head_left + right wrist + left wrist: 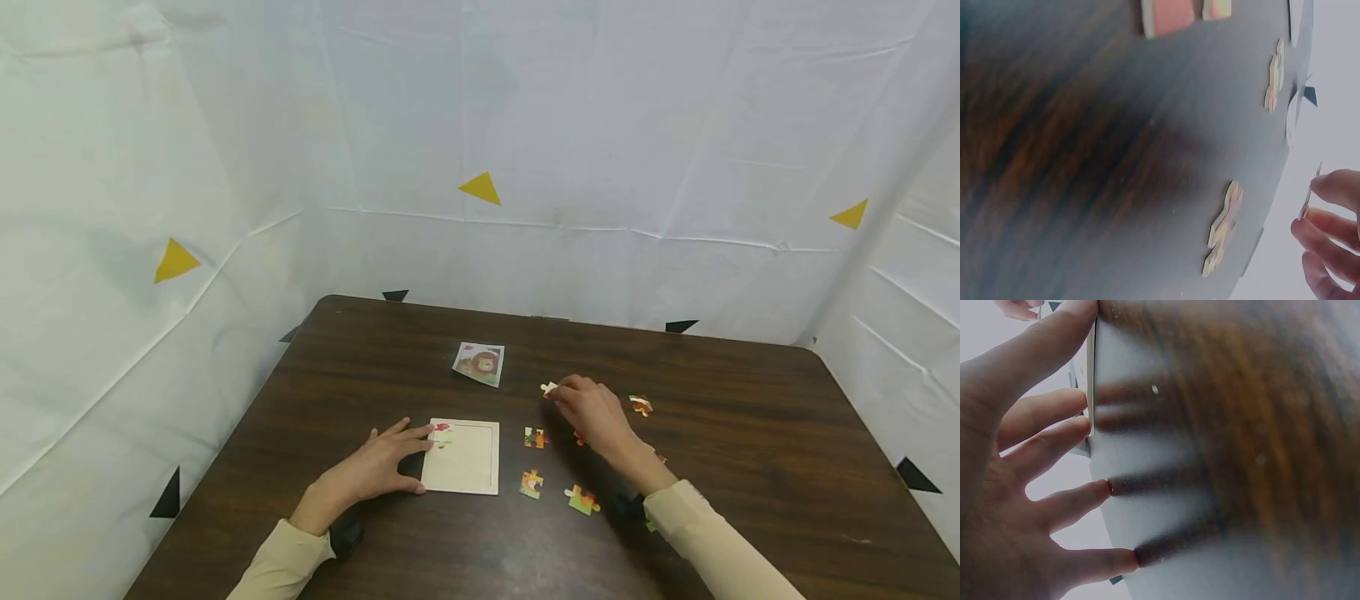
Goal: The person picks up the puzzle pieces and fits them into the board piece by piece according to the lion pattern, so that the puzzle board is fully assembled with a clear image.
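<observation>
A jigsaw puzzle piece (548,389) is pinched between the thumb and fingers of my right hand (597,419). In the right wrist view that puzzle piece (1310,199) appears edge-on, lifted off the table. My left hand (372,468) lies at the left side of a pale square puzzle tray (471,468), thumb and fingers spread, touching its edge. The left wrist view shows the fingers straight against the tray's thin side. One piece with a pink patch (442,435) sits in the tray's upper left corner, partly under the fingertips.
Loose pieces lie right of the tray, among them an orange-green one (536,437), a pale one (532,484) and a green one (582,500). Another (641,406) lies beyond my right hand. A lion picture card (480,364) rests behind the tray on the dark wooden table (375,358).
</observation>
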The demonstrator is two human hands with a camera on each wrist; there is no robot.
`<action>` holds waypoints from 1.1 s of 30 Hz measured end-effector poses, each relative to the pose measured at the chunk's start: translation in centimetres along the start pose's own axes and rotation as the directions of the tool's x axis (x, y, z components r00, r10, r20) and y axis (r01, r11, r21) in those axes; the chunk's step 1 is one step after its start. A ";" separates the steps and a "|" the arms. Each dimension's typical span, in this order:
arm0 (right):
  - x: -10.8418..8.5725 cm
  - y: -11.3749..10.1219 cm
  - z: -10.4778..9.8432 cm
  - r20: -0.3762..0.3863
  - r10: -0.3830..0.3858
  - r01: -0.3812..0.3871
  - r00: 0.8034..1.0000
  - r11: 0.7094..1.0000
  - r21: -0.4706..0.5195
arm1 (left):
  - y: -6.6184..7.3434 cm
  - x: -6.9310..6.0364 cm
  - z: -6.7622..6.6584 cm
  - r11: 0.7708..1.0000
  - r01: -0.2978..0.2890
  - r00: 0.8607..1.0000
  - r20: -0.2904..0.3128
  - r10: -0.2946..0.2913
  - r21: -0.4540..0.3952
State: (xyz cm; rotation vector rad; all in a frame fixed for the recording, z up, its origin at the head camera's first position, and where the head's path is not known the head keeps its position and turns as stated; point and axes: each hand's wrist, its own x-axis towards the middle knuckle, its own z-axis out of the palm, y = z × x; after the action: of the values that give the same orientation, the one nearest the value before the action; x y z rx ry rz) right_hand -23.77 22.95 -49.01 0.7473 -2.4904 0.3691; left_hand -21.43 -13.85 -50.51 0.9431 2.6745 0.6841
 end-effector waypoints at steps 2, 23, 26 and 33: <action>0.1 -0.2 0.1 -0.004 -0.007 0.007 1.000 1.000 0.005 | 0.0 0.0 0.0 1.000 0.003 1.000 0.002 -0.003 -0.001; 1.1 -3.4 0.4 0.048 -0.087 0.086 0.995 0.996 0.037 | 0.0 -0.1 0.0 1.000 0.001 1.000 0.008 -0.001 0.000; 1.3 -3.9 0.4 0.059 -0.101 0.099 0.993 0.994 0.037 | 0.0 -0.1 0.0 1.000 -0.007 1.000 0.007 0.007 0.002; 1.9 -4.9 0.5 0.057 -0.124 0.122 0.991 0.992 0.037 | 0.0 -0.1 -0.1 1.000 -0.021 1.000 0.003 0.021 0.004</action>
State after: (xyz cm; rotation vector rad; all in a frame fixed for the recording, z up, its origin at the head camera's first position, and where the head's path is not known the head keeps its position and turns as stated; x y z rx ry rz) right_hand -22.51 17.91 -47.81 0.9329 -2.4832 0.3490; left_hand -21.37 -14.00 -50.44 0.9742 2.6680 0.6807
